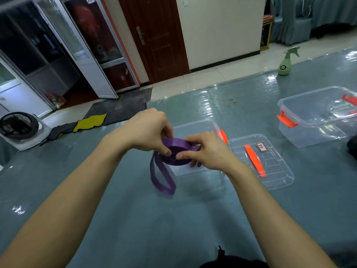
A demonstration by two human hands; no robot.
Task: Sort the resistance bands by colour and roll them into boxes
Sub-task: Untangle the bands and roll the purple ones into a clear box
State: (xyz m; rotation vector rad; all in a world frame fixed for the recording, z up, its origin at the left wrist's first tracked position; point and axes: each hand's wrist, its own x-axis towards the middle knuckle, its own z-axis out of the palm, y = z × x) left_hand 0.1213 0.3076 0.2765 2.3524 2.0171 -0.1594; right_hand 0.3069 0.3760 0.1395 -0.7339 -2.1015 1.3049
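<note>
At the centre of the frame we hold the purple band [174, 148], mostly coiled, above the tabletop [154, 229]. Our left grip [148, 130] pinches the coil's near side; our right grip [208, 151] pinches its right edge. A loose loop hangs below the coil. A clear box [193, 125] lies just behind, a lid [274, 167] right of it.

Place: kinda a banquet hall or restaurant
Clues: grey-blue cloth-covered chairs [289, 26], teal tablecloth under glossy clear plastic [135, 219], silver-framed glass cabinet [96, 35]
</note>
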